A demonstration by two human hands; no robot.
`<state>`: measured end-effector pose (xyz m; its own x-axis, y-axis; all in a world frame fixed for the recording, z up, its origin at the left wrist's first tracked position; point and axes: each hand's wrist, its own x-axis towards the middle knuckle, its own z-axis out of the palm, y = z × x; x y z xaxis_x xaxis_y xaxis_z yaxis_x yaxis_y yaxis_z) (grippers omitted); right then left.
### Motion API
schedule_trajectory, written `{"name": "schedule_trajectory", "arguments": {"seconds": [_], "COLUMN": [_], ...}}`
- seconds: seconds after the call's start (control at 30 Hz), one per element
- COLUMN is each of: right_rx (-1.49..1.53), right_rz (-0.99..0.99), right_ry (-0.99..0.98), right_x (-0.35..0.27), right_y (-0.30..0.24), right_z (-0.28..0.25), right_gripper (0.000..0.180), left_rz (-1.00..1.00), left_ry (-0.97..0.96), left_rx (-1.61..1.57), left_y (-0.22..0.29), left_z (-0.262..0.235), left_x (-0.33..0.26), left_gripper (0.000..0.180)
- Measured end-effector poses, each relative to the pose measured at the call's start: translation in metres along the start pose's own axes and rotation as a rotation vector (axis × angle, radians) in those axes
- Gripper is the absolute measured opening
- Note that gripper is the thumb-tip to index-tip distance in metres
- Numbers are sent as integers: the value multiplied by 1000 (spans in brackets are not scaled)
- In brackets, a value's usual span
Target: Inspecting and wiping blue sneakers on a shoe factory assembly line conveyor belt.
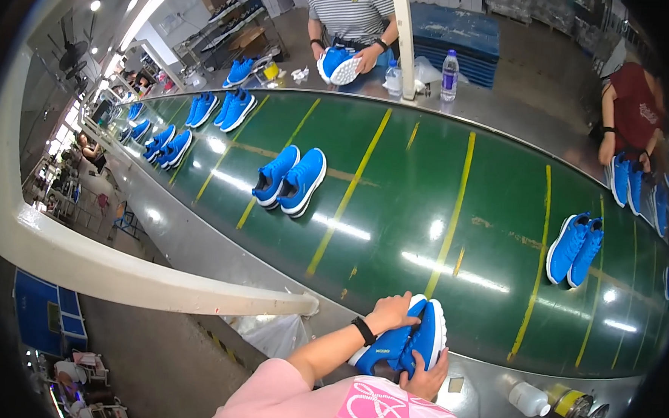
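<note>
I hold a pair of blue sneakers with white soles at the near edge of a green conveyor belt [418, 198]. My left hand [393, 315] grips the left sneaker [386, 348] over its toe end, and a black band is on that wrist. Against the heel end of the right sneaker [423, 336] my right hand [425, 377] is closed, its thumb on the upper. The two sneakers lie side by side, toes toward the belt, and their soles partly face outward. Part of the left sneaker is covered by my fingers and forearm.
Pairs of blue sneakers stand on the belt, one left of centre [290, 180], one at right [574, 249]. Near me are a white bottle [527, 399] and a tin [568, 407]. A pale post [194, 296] crosses at left. Opposite, a person [352, 21] holds sneakers.
</note>
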<state>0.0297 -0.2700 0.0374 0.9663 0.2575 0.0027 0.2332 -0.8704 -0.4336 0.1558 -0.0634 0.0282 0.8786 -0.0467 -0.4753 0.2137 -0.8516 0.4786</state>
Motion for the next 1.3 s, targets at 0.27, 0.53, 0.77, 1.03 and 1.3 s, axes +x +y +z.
{"name": "schedule_trajectory", "arguments": {"seconds": [0.27, 0.53, 0.77, 1.03, 1.3], "right_rx": [-5, 51, 1081, 671, 576], "right_rz": [-23, -51, 245, 131, 119], "right_ry": [24, 79, -10, -216, -201], "right_x": [-5, 7, 15, -28, -21], "right_y": [4, 8, 82, 68, 71], "right_z": [-1, -20, 1, 23, 19], "right_gripper": [62, 59, 61, 65, 63], "left_rz": [1, -28, 3, 32, 292], "left_ry": [-22, 13, 94, 247, -321], "left_rx": [-33, -119, -250, -528, -893], "left_y": [-5, -22, -12, -38, -23], "left_z": [3, -7, -22, -8, -33], "left_x": [1, -5, -55, -80, -109], "left_gripper": [80, 87, 86, 86, 68]}}
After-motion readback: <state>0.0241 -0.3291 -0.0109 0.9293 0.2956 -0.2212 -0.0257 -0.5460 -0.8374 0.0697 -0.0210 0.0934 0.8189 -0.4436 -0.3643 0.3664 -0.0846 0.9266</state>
